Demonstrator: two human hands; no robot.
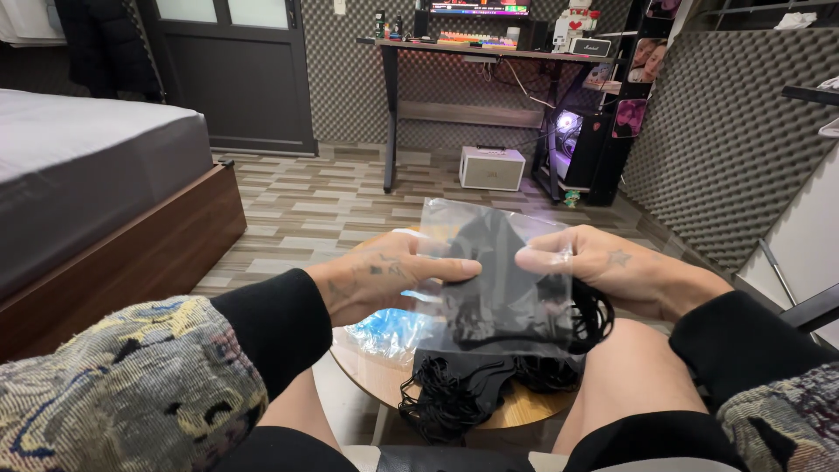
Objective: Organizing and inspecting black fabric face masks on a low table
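Note:
My left hand and my right hand pinch the two sides of a clear plastic bag held upright between them. Black face masks with ear loops sit inside the bag. Below it a pile of black face masks lies on a small round wooden table between my knees. More black ear loops bunch under my right hand. A crumpled clear and blue plastic wrapper rests on the table under my left hand.
A bed with a grey cover and wooden frame stands at the left. A desk with a monitor and keyboard is at the back, a white speaker box and lit computer case beneath it. Foam panels line the right wall.

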